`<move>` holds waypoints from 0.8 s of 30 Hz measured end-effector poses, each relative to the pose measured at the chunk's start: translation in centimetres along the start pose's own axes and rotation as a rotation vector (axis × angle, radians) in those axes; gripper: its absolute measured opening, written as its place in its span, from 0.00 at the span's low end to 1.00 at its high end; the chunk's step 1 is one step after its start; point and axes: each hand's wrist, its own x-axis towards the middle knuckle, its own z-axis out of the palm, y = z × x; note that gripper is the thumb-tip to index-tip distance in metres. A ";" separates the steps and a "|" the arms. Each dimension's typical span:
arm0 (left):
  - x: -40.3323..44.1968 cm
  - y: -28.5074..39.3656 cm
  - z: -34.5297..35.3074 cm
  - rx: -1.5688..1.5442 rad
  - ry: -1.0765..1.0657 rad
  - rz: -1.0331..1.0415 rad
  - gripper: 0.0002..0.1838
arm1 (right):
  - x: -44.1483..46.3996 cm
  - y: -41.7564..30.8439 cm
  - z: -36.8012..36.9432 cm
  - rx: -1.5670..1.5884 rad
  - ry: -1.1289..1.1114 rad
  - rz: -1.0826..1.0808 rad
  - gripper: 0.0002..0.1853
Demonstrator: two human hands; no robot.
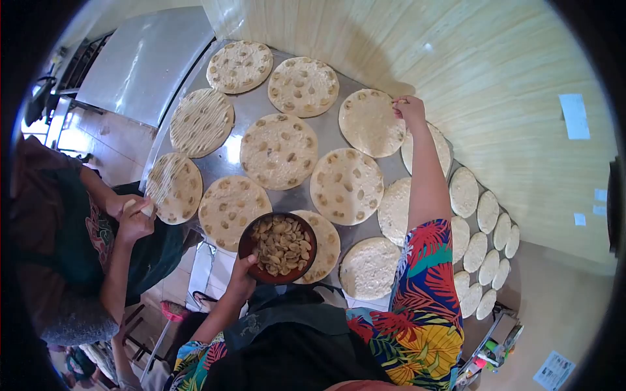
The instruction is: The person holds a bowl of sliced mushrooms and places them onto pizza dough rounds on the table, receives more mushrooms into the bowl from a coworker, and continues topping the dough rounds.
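Note:
My left hand [242, 277] grips the rim of a dark reddish-brown bowl [309, 264], held over the near edge of the metal table. Sliced mushrooms [282, 244] fill this bowl, which covers part of a pizza base [326, 247]. Across the table, my right hand [409, 111] is at the right edge of another pizza base [368, 127], with its fingers pinched together. What the fingertips hold is too small to make out. That base has slices along its upper rim, while its middle is bare of them. The base just below it [347, 186] carries slices around its rim and middle.
Several more pizza bases [278, 151] cover the steel table [225, 133], running far to the right. At left, a co-worker's hands [135, 218] squeeze a pale bag over a base [175, 189] with cream lines. A wooden-patterned wall [489, 78] borders the far side.

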 end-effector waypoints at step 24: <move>2.5 -0.9 2.4 -0.045 0.024 -0.127 0.39 | 0.0 3.0 -3.5 0.488 0.051 0.131 0.10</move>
